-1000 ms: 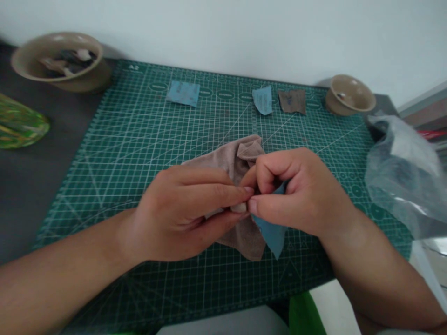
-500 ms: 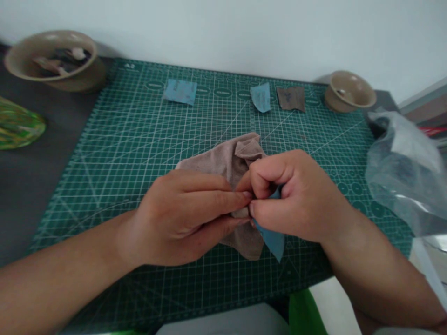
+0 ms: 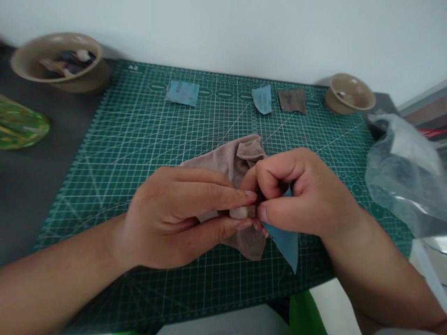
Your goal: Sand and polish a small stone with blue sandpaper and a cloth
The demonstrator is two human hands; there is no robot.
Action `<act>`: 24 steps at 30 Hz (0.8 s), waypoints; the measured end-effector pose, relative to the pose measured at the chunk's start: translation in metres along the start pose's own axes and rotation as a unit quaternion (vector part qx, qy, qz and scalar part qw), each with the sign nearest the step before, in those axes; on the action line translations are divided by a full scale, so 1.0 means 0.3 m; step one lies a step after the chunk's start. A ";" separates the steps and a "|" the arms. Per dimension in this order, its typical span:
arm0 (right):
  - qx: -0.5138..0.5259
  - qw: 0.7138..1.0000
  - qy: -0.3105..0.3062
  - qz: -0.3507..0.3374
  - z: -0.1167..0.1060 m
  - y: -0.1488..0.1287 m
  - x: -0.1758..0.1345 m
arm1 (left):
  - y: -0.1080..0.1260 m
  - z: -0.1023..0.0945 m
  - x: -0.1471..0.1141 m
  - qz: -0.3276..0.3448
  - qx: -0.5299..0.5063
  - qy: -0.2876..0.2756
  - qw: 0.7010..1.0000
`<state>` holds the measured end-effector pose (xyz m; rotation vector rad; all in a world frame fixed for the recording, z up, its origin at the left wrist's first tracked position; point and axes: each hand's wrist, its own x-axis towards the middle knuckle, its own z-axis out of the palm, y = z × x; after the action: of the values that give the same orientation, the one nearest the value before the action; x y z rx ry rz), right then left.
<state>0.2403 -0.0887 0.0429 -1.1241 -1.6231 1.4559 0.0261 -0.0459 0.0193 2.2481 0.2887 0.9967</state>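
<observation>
A pale block (image 3: 239,213) pinched in the left hand (image 3: 174,214) could slip if the right hand (image 3: 303,195), gripping blue sandpaper (image 3: 287,244), pushes too hard.

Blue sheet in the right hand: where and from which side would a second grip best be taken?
Probably at its pointed lower end, pinched across its faces from the near side. The blue sheet looks thin and tapers to a free tip towards the wearer, while the right hand covers its upper part.
</observation>
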 end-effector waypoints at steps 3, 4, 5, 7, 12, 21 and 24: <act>0.006 1.000 -0.012 -0.004 -0.008 -0.001 0.002 | -0.006 -0.003 0.011 0.031 0.004 -0.001 1.000; 0.008 1.000 -0.015 -0.004 -0.009 -0.001 0.003 | -0.008 -0.004 0.015 0.037 0.004 -0.003 0.999; 0.010 1.000 -0.016 -0.002 -0.010 0.000 0.003 | -0.009 -0.006 0.019 0.038 0.003 -0.007 0.999; 0.012 1.000 -0.019 0.000 -0.011 0.000 0.003 | -0.011 -0.008 0.023 0.038 0.000 -0.006 0.999; 0.011 1.000 -0.020 0.005 -0.009 -0.001 0.002 | -0.011 -0.007 0.016 0.059 0.010 -0.017 0.998; 0.001 1.000 -0.023 0.010 -0.011 -0.002 0.004 | -0.010 -0.007 0.018 0.043 0.027 0.001 0.999; 0.001 1.000 -0.022 0.010 -0.010 -0.005 0.005 | -0.011 -0.010 0.022 0.059 0.023 -0.025 0.998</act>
<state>0.2421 -0.0862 0.0446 -1.1186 -1.6445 1.5039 0.0287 -0.0393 0.0225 2.3513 0.1596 1.0021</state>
